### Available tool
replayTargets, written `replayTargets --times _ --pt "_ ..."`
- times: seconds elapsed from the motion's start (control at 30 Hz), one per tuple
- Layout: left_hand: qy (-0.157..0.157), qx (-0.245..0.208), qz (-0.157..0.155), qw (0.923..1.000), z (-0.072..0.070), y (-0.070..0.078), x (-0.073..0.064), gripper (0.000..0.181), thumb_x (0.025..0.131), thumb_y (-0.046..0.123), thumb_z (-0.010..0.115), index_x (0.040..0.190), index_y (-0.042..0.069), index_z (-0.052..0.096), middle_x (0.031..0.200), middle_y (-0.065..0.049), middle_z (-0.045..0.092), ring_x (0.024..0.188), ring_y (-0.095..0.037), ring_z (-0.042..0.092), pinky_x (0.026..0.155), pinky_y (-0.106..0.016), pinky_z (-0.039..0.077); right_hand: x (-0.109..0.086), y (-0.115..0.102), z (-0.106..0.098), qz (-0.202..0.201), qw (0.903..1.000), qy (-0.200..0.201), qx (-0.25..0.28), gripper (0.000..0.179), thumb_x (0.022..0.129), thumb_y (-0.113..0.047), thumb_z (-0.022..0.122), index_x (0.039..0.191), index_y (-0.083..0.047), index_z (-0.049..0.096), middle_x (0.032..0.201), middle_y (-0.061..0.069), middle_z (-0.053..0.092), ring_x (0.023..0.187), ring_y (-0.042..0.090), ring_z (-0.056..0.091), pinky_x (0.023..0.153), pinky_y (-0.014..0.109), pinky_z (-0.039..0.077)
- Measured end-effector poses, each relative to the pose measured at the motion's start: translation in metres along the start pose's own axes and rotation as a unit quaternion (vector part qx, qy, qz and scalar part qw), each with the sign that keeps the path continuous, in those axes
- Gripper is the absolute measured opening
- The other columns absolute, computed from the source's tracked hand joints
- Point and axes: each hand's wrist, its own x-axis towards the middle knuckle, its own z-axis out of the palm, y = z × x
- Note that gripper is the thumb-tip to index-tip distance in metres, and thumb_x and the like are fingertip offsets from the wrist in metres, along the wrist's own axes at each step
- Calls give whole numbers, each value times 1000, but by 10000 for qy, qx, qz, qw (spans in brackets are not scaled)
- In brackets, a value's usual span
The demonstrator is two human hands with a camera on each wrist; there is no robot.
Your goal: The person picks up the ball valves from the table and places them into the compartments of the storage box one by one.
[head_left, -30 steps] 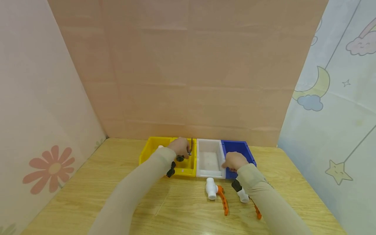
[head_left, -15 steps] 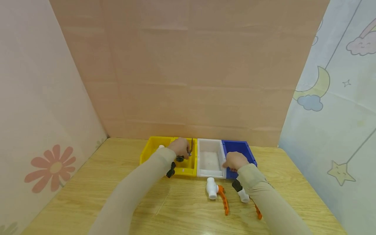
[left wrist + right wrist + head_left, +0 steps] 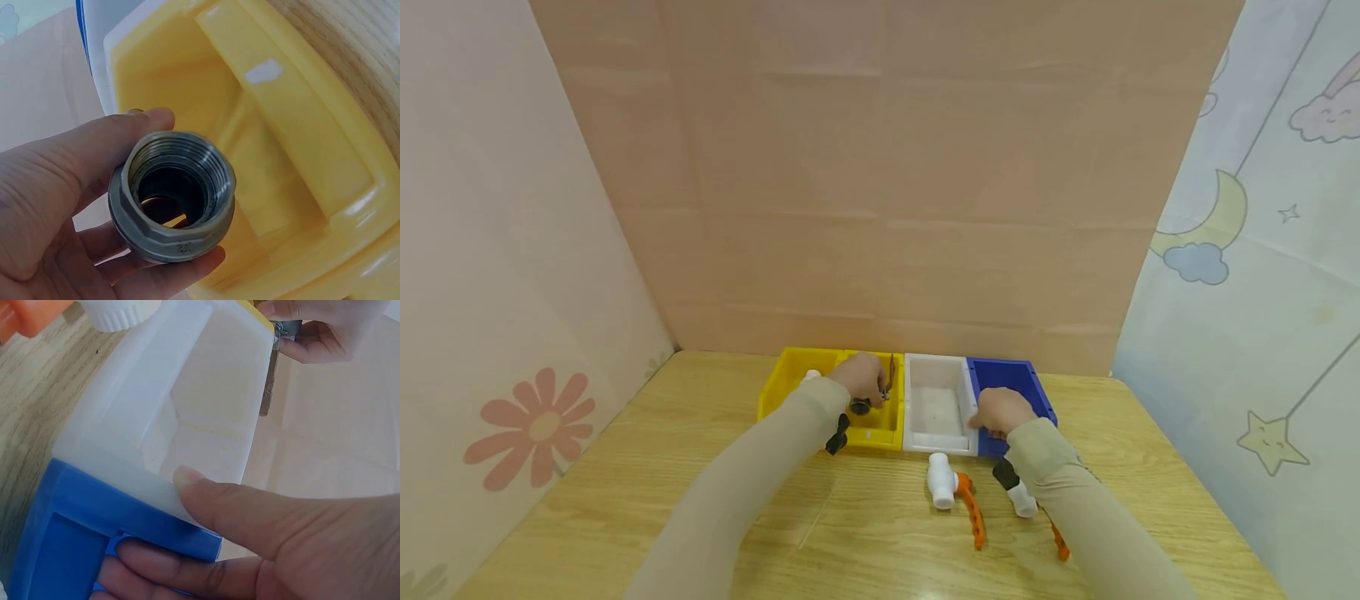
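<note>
My left hand (image 3: pixel 861 377) holds a metal ball valve (image 3: pixel 181 245) above the right-hand yellow bin (image 3: pixel 880 438). In the left wrist view its threaded hexagonal mouth faces the camera, thumb on one side and fingers on the other. The valve's lever (image 3: pixel 269 387) sticks out past the hand. My right hand (image 3: pixel 1002 410) pinches the adjoining walls of the white bin (image 3: pixel 936 443) and the blue bin (image 3: pixel 69 544). Its thumb lies on the white side while the fingers curl inside the blue one.
A white plastic ball valve with an orange handle (image 3: pixel 940 483) lies on the wooden table (image 3: pixel 850 533) before the white bin. Another white valve (image 3: pixel 1022 502) lies partly under the right forearm. Something white (image 3: pixel 812 375) shows in the left yellow bin (image 3: pixel 790 375). A paper-covered wall (image 3: pixel 880 208) stands behind.
</note>
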Motion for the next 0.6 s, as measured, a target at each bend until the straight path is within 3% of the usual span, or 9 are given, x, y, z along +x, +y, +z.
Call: replayTargets --times 0.6 --pt "-115 -136 -215 9996 4 12 0 15 75 7 82 71 12 69 74 0 64 64 -14 61 57 -26 52 -3 7 -5 46 10000 -64 3 29 88 -27 71 70 -4 68 55 0 49 50 14 49 49 22 38"
